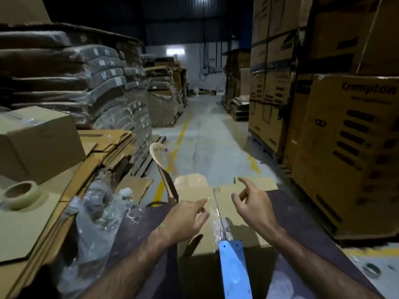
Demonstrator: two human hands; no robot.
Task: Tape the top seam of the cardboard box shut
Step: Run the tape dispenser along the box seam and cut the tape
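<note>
A brown cardboard box lies in front of me on a dark table, flaps closed, its top seam running away from me. A strip of clear tape covers the near half of the seam. A blue tape dispenser hangs over the box's near edge, its serrated end on the tape. My left hand hovers over the box left of the seam, fingers spread and empty. My right hand hovers right of the seam, fingers apart and empty.
A roll of clear tape sits on flat cardboard sheets at the left, beside crumpled plastic wrap. A plastic chair stands beyond the box. Stacked cartons rise close on the right; a smaller box and wrapped bundles fill the left.
</note>
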